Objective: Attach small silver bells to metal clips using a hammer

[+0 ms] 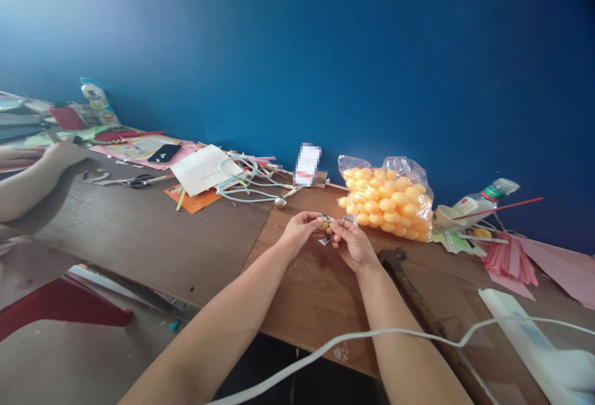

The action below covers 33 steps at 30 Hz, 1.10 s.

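Observation:
Over the wooden table, my left hand point(304, 229) is closed in a pinch on a small shiny gold-coloured round piece point(324, 224). My right hand point(351, 242) meets it from the right, thumb and fingers pressed together at the piece's edge. Fingers cover much of it, so its exact kind does not show. A small whitish scrap point(325, 240) shows just beneath the fingertips. Behind my right hand stands a clear plastic bag of orange-yellow balls point(388, 203). A shiny metallic ball point(279, 202) lies by the pale blue cable point(242, 199), left of my hands.
A white cable point(334, 340) crosses in front of my forearms toward a power strip point(515, 324). A hammer point(409, 293) lies beside my right forearm. Scissors point(139, 181), papers point(204, 169) and a phone point(166, 153) lie left. Another person's arm point(41, 175) rests far left.

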Tool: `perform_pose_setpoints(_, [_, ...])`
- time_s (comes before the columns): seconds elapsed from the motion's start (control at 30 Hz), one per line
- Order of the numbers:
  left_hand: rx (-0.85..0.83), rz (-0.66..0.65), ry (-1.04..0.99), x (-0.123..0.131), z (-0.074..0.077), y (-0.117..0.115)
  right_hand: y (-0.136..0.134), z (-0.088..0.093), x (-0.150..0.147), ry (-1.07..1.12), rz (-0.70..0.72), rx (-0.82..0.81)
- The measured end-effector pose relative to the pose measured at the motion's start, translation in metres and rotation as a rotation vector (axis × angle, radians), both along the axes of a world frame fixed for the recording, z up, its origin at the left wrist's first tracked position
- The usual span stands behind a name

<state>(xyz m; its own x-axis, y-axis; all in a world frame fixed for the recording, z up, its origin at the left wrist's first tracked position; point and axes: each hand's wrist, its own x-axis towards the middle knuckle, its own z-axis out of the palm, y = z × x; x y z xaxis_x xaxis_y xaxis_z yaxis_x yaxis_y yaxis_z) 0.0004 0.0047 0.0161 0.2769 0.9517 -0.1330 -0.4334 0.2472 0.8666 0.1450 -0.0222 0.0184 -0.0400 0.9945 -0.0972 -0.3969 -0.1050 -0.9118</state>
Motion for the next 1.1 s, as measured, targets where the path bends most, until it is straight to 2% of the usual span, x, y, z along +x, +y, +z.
perform_pose_setpoints(1.1, [-0.028,-0.02,-0.012,0.0005,-0.0025,0.0011,0.0007,-0.0011,0.0016,-0.016,0.011,0.0])
